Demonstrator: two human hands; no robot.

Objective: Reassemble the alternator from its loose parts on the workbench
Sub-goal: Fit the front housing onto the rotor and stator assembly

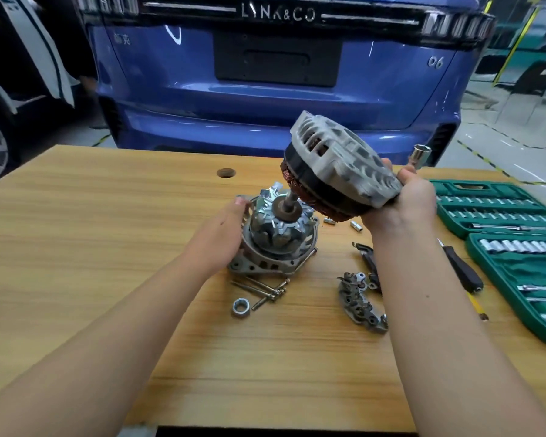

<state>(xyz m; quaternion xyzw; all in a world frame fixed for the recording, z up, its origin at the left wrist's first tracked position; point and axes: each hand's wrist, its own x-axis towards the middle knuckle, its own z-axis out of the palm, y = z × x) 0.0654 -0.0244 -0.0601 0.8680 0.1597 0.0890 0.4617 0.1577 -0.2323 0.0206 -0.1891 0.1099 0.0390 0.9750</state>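
About halfway: shiny claw-pole rotor (281,223) seated upright in ribbed cast front housing (265,267) on the wooden bench (108,231), gripped at its side by left hand (224,228). Grey rear housing (338,162) with copper stator windings held tilted just above the shaft in right hand (404,200), not yet lowered. Left to fit: long bolts (262,288), hex nut (241,306), rectifier (360,298).

left hand (222,231) gripping low, right hand (404,205) raised (also gripping)
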